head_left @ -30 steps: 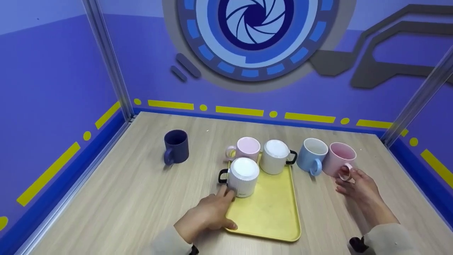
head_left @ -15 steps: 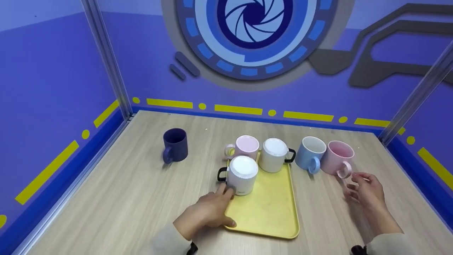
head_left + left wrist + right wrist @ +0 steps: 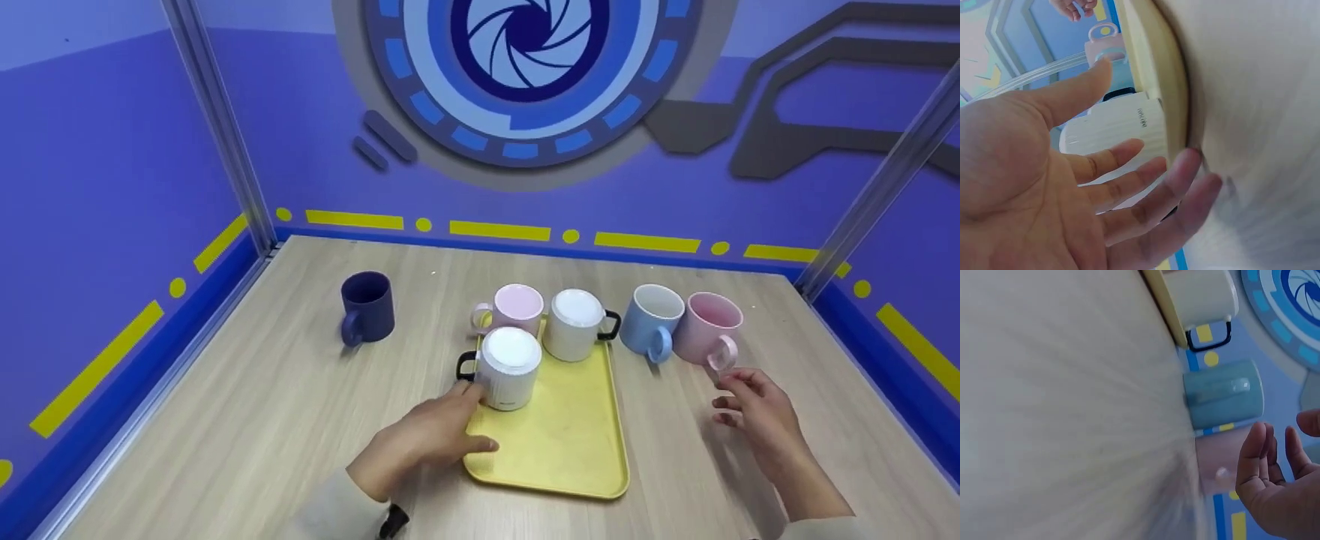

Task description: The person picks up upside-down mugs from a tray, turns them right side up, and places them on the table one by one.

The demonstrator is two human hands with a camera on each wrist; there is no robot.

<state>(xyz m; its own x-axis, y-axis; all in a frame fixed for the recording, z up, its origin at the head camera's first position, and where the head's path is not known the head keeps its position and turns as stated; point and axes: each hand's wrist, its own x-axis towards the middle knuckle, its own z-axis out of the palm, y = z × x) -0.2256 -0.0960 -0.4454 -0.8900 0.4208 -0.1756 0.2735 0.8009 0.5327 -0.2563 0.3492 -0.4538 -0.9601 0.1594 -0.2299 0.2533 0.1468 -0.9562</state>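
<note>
A yellow tray [image 3: 562, 442] lies mid-table with two white, black-handled mugs upside down on it: a nearer mug [image 3: 508, 375] and a farther mug [image 3: 571, 330]. My left hand [image 3: 431, 431] reaches to the tray's left edge, fingers spread and relaxed, fingertips beside the nearer mug. In the left wrist view the fingertips [image 3: 1185, 166] are right at the tray's rim, the palm holding nothing. To the right, a pink mug [image 3: 697, 337] stands upright next to a light blue mug [image 3: 646, 322]. Just below the pink mug's handle is my right hand [image 3: 765, 416], loosely bent and holding nothing.
A pale pink mug [image 3: 517, 304] stands at the tray's far left corner, partly hidden by the nearer white mug. Off to the left is a dark navy mug [image 3: 369, 307], upright. Blue panels [image 3: 480, 180] enclose the wooden table [image 3: 285, 405] at the back and sides.
My right hand has let go of the pink mug's handle, drawn back, then shifted slightly left below it. The left thumb has lifted a little at the tray; the mugs stay put.
</note>
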